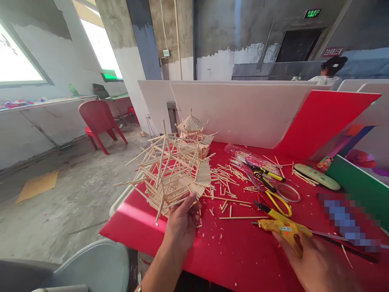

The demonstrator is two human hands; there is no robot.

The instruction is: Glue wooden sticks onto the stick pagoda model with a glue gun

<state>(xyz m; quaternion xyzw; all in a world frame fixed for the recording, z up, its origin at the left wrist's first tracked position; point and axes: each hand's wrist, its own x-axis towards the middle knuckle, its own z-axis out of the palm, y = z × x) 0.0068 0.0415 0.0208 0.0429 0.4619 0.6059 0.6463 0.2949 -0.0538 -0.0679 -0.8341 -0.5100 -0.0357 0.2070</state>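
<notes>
A model pavilion (165,162) of thin wooden sticks stands at the red table's left edge, its roof frame open. My left hand (182,215) is closed on its lower near side, thumb against the slatted part; some fingertips are hidden. Behind it is a second stick pavilion (192,125) with a slatted roof. Low over the table's right side, a yellow glue gun (278,229) points left. My right hand (319,259), smeared by motion, has thumb and fingers around its handle. Loose cut sticks (226,178) are scattered to the right of the models.
Yellow-black pliers (264,174), yellow-handled cutters (278,209) and a clear tape roll (288,192) lie on the red tabletop (243,251). White boards (237,113) wall off the back. A grey stool (94,267) stands at lower left. Beyond the boards is a person (330,75).
</notes>
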